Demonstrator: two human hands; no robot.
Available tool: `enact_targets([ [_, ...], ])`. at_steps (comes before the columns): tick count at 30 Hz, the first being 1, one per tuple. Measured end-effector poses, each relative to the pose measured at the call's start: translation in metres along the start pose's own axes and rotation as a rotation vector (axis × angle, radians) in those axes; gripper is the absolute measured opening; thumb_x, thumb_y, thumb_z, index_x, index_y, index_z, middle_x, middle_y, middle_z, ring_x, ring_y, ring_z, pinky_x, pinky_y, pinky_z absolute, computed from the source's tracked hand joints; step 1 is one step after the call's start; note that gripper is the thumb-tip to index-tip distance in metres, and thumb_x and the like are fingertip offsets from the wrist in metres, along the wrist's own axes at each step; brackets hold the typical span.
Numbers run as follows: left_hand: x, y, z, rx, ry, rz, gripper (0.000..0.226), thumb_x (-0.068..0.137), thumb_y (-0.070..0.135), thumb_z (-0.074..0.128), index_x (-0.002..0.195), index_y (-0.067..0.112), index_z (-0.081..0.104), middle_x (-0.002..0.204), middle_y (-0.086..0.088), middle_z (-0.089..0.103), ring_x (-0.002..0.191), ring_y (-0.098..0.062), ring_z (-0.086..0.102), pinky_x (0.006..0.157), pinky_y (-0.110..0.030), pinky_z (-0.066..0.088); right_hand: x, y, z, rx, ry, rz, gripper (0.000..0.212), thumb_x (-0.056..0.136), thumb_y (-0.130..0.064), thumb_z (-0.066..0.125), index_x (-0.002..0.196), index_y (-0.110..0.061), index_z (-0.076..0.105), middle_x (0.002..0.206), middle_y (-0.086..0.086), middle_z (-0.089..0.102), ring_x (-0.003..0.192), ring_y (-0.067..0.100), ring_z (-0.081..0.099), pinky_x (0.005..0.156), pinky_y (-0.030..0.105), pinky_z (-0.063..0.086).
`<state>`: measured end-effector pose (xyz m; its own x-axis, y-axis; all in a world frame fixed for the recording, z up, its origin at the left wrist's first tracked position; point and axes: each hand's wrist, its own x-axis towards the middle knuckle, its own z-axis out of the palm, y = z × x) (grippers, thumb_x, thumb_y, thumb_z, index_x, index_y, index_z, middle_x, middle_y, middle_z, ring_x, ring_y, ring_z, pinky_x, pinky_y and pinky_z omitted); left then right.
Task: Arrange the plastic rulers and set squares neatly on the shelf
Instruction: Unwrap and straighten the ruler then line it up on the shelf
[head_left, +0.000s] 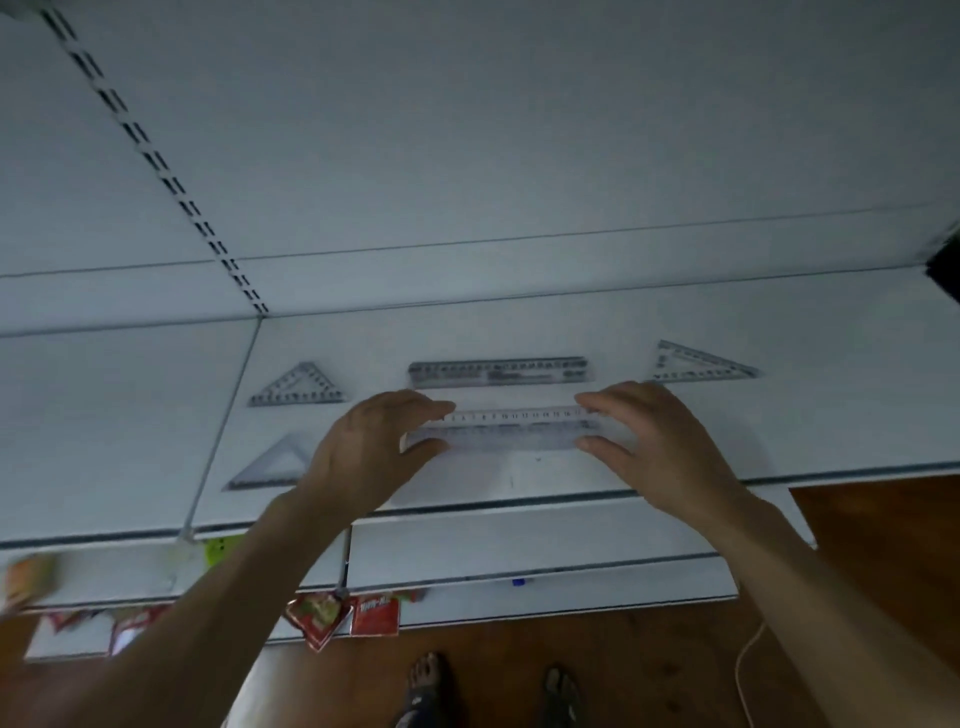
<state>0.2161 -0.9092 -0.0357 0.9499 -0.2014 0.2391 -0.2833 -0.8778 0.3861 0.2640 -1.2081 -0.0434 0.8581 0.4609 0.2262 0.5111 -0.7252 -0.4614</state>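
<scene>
**Both hands pinch the near ruler at its 2 ends**

The shelf (779, 415) is a flat, smooth white panel with a thin dark strip along its near edge. On it lie clear plastic pieces with printed scale marks: 3 triangular set squares and at least 2 long straight rulers.

The far ruler (498, 371) lies flat at the middle of the shelf, running left to right, untouched. Just nearer, parallel to it, is the near ruler (514, 431). It shows as a pale strip with printed numbers and a greyer clear strip against its near side. Whether that is 1 wide ruler or 2 lying edge to edge cannot be told through the blur.

The left hand (363, 447) grips the left end of the near ruler, fingers curled over its far edge and thumb on its near edge. The right hand (660, 441) pinches the right end the same way. The middle of the ruler spans the gap between the 2 hands.

The far-left set square (298, 388) and the near-left set square (270, 467) lie left of the left hand, one behind the other. The right set square (698, 364) lies at the far right, just beyond the right hand's fingers.

Below the shelf hang glossy red packets (374, 616) above a brown wooden floor (857, 545).
</scene>
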Motion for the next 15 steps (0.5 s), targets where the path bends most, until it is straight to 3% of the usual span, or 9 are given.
enact_targets([
  [2, 0.0, -0.005, 0.001, 0.019, -0.003, 0.019, 0.034, 0.076, 0.034, 0.068, 0.106, 0.019, 0.074, 0.1, 0.0, 0.073, 0.088, -0.016, 0.067, 0.082, -0.015, 0.042, 0.006, 0.001, 0.001, -0.06, -0.024, -0.046, 0.041, 0.08, -0.04, 0.066, 0.113, -0.016, 0.069, 0.103, 0.0, 0.067, 0.092, 0.024, 0.059, 0.08, 0.031, 0.045],
  [7, 0.007, -0.019, 0.009, -0.018, -0.107, 0.016, 0.036, 0.078, 0.038, 0.067, 0.108, 0.018, 0.072, 0.108, -0.003, 0.069, 0.093, -0.024, 0.065, 0.083, -0.04, 0.055, 0.013, 0.006, 0.005, -0.083, -0.108, -0.037, 0.044, 0.076, -0.044, 0.063, 0.108, -0.015, 0.071, 0.102, 0.001, 0.067, 0.092, 0.025, 0.059, 0.08, 0.034, 0.046],
  [11, 0.008, -0.026, 0.016, -0.013, -0.146, 0.038, 0.037, 0.078, 0.041, 0.066, 0.108, 0.02, 0.073, 0.107, -0.001, 0.068, 0.09, -0.022, 0.064, 0.082, -0.038, 0.054, 0.015, 0.011, 0.009, -0.071, -0.151, -0.031, 0.044, 0.078, -0.045, 0.065, 0.111, -0.017, 0.07, 0.103, -0.002, 0.065, 0.094, 0.022, 0.056, 0.081, 0.029, 0.039],
  [15, 0.008, -0.028, 0.019, -0.026, -0.134, 0.022, 0.039, 0.078, 0.041, 0.065, 0.109, 0.019, 0.072, 0.105, -0.001, 0.067, 0.09, -0.022, 0.063, 0.083, -0.034, 0.052, 0.018, 0.013, 0.012, -0.044, -0.164, -0.026, 0.039, 0.08, -0.034, 0.074, 0.115, -0.017, 0.068, 0.107, -0.001, 0.063, 0.098, 0.021, 0.055, 0.083, 0.028, 0.036],
])
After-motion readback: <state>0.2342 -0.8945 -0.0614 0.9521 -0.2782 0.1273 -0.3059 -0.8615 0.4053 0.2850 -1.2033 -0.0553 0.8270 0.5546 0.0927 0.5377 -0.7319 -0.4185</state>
